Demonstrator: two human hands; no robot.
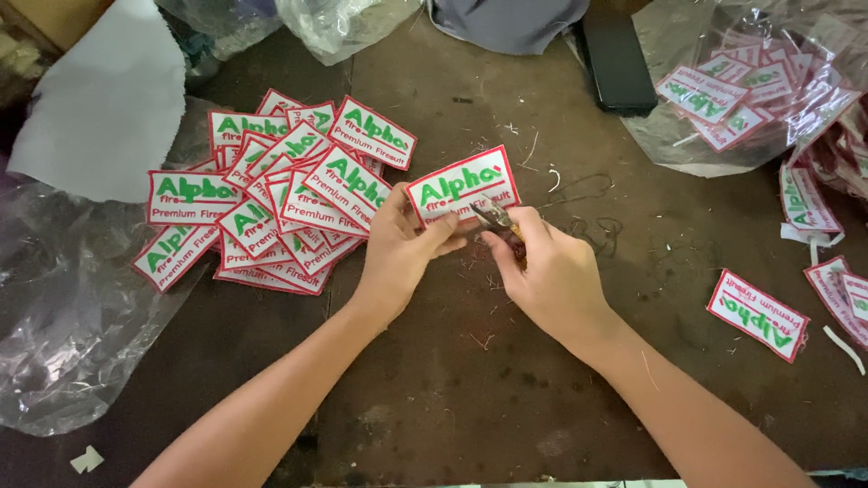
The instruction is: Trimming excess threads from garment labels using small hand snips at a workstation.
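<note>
Centrally, a dark, scuffed surface [434, 398] strewn with thread scraps is seen. At nine o'clock crumpled clear plastic [63, 316] is spread; at ten o'clock a heap of patches [271, 194] is fanned out; at two o'clock a plastic bag of patches [750, 86] is lying. One red-bordered patch [463, 187] is pinched by the left hand [398, 258], just above centre. Small metal snips [495, 215] are gripped in the closed right hand [551, 276], blades touching the patch. The embroidery or a fingertip could be nicked, the blades being so close.

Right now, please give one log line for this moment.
left hand: holds patch | right hand: small snips at patch edge | patch pile left
</note>
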